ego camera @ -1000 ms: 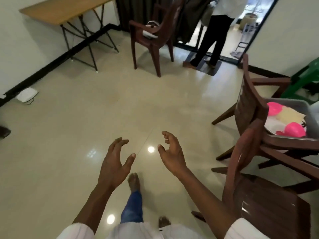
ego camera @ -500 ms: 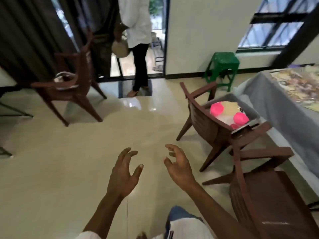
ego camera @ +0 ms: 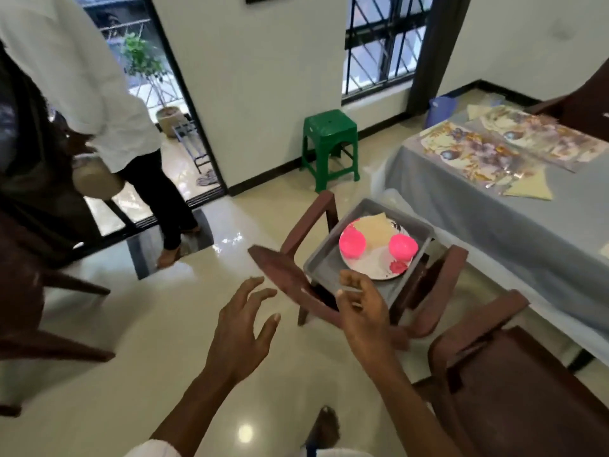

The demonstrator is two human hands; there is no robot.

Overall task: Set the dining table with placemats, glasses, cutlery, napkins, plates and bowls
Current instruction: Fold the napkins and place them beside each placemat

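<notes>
Step in hand, as judged: collect tableware from the grey tray (ego camera: 324, 258) at frame centre and carry it to the dining table (ego camera: 494, 222) on the right. The tray rests on the seat of a brown chair (ego camera: 283, 275). It holds a white plate (ego camera: 372, 267) bearing two pink bowls (ego camera: 352, 244), one on the left and one on the right, with a cream sheet (ego camera: 375, 229), probably a napkin, between them. The left hand (ego camera: 244, 328) hovers left of the chair back with fingers spread and holds nothing. The right hand (ego camera: 362, 311) hovers at the tray's near corner with fingers loosely curved, apparently empty. Placemats (ego camera: 478, 153) already lie on the table's grey cloth at upper right. Reach over the chair back, not through it. Either lift the tray by two opposite walls or take the plate from beneath its rim with both hands. Keep the load level, since the bowls sit loose and will likely slide. A second brown chair (ego camera: 527, 390) at lower right stands between the person and the table, so pass around it. Another person (ego camera: 99, 94) stands at upper left, well apart.
</notes>
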